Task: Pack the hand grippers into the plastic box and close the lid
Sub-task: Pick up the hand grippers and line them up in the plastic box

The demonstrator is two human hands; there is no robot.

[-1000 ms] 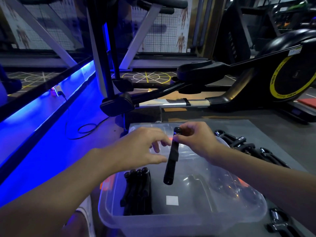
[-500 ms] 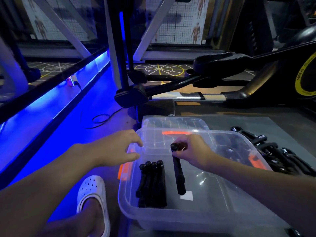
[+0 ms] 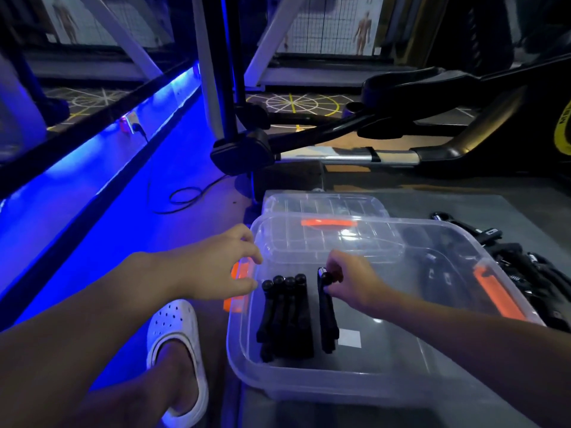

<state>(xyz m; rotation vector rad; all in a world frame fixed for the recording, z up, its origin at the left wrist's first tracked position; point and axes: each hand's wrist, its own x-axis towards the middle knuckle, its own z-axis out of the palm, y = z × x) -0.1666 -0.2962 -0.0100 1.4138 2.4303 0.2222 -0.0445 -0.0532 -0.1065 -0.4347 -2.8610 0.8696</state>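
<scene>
White shoe (image 3: 173,341): on the floor, left of the box; not in view a second ago.
Left hand (image 3: 216,267): at the left rim of the plastic box (image 3: 309,387), by the orange latch (image 3: 236,299). The grip is wide, the fingers loose and holding nothing. It may touch the rim; I cannot tell. A second ago it was beside the raised gripper over the box.
Row of hand grippers (image 3: 285,316): four lie side by side on the box floor, as before.
Single hand gripper (image 3: 328,319): it now lies on the box floor just right of the row. A second ago it hung upright above the box.
Right hand (image 3: 352,279): the grip pinches the top end of the single hand gripper.
Lid (image 3: 321,202): behind the box, off.
Loose hand grippers (image 3: 522,273): a pile on the grey mat (image 3: 463,208), right of the box.
</scene>
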